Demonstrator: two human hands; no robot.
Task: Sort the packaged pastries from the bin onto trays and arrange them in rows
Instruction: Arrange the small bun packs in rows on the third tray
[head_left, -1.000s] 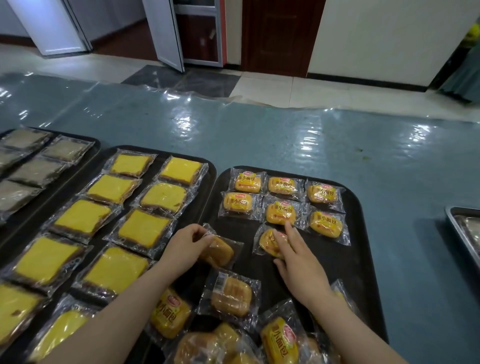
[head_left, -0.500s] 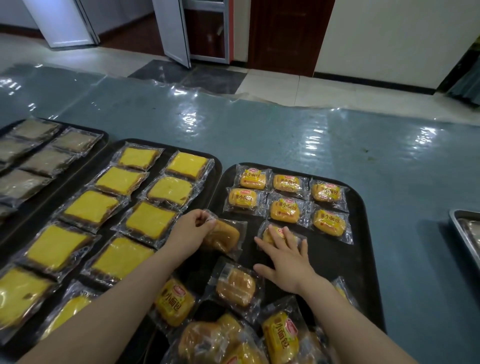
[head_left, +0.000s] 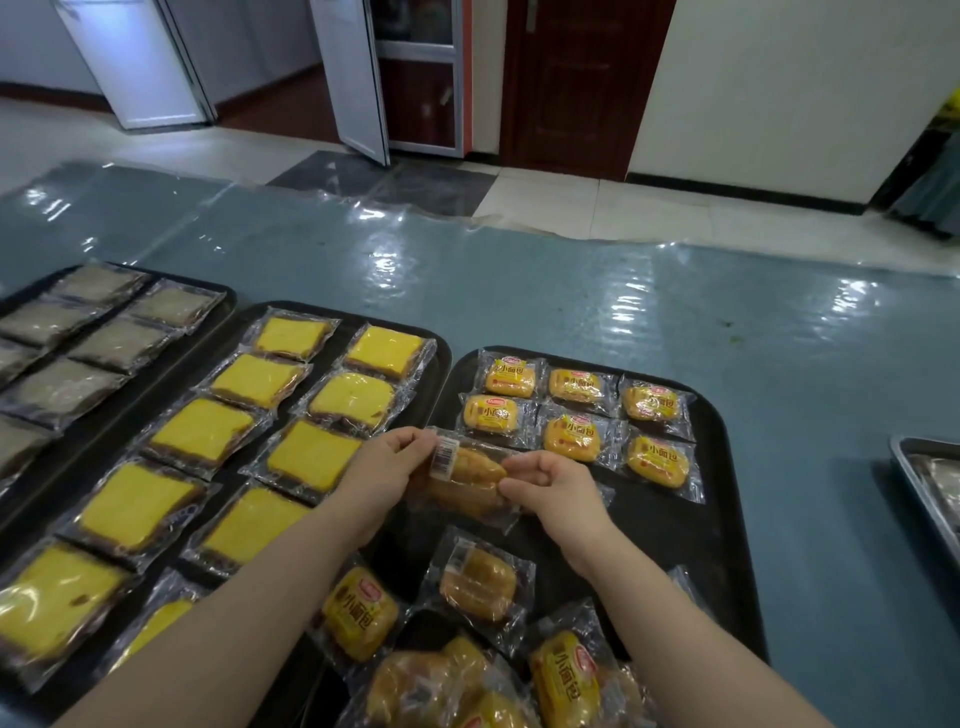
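Note:
A small wrapped bun with its barcode side up is held just above the right black tray. My left hand pinches its left edge and my right hand pinches its right edge. Behind it, two rows of three buns lie label up at the tray's far end. More loose buns lie in a heap at the tray's near end. The middle black tray holds two columns of yellow cake slices.
A third black tray at the far left holds pale grey-brown packaged slices. A metal tray sits at the right edge. The table wears a blue cloth under clear plastic. Doors and tiled floor lie beyond.
My right hand left the bun it was pressing in the third row and moved left to the bun in my left hand. Both hands now hold that bun, raised slightly.

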